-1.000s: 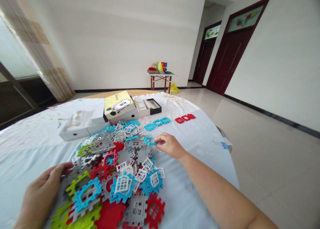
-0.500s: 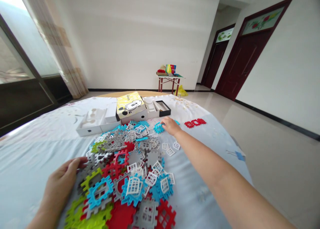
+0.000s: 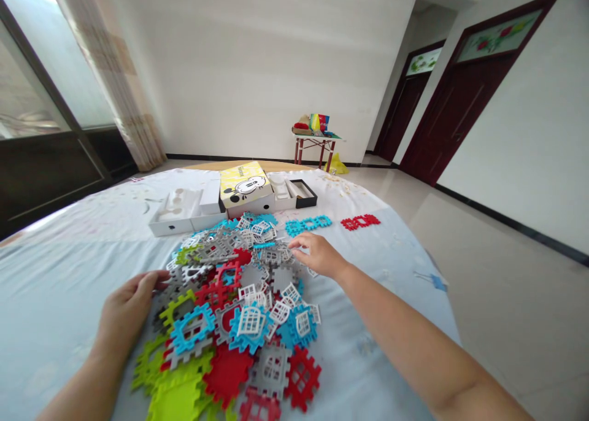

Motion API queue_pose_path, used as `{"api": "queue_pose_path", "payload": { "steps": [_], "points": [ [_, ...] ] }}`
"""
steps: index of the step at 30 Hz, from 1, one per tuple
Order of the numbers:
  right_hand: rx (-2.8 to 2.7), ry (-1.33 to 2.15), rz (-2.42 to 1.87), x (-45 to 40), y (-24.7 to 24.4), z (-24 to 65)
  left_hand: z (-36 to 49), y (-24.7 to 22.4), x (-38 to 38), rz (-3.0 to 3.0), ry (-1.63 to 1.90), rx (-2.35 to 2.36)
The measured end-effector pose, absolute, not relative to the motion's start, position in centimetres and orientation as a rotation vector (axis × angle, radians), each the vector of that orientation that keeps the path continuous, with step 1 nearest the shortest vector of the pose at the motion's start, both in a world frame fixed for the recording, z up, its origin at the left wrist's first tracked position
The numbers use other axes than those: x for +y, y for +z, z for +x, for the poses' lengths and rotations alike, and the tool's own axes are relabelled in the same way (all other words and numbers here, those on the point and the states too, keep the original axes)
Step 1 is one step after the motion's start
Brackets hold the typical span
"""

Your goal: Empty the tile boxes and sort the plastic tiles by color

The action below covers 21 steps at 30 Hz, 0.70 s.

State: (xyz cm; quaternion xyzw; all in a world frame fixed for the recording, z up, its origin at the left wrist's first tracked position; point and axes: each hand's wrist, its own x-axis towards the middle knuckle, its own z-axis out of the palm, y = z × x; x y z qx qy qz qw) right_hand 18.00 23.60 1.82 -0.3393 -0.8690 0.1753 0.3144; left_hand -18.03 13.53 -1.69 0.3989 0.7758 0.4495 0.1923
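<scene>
A heap of interlocking plastic building panels (image 3: 227,372) in red, blue, grey and lime green lies before me, with small white lattice window pieces (image 3: 251,321) scattered over it. My left hand (image 3: 131,301) rests at the heap's left side, its stretched fingertips against grey panels (image 3: 172,298) and partly hidden there. Over the heap's right edge hovers my right hand (image 3: 317,254), thumb and fingers apart with nothing visible in them, close to grey and white pieces. Just beyond it lies a joined row of blue panels (image 3: 308,224). Right of that sits a row of red panels (image 3: 361,222).
Behind the heap stand a yellow-and-white cartoon box (image 3: 246,186), an open white box (image 3: 172,226) and a black-edged tray (image 3: 304,194). A patterned cloth (image 3: 381,341) covers the round table. Farther off, a small table (image 3: 317,140) holds colourful items.
My right hand has let go of the blue row and drawn back toward the heap, leaving the row on the cloth. My left hand stays at the heap's left side. The view has shifted slightly.
</scene>
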Motion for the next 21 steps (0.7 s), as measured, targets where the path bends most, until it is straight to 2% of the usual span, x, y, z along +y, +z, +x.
{"api": "queue_pose_path", "payload": {
  "steps": [12,18,21],
  "points": [
    [-2.278,0.696,-1.073,19.7,0.2,16.6,-18.6,-2.2,13.8,1.183,1.259,2.178],
    [-2.047,0.949,-0.961,19.7,0.9,17.0,-18.5,-1.8,13.8,1.142,1.195,2.218],
    [-1.862,0.935,-1.011,21.5,1.3,19.6,-18.6,-1.7,13.7,1.150,1.146,2.275]
  ]
}}
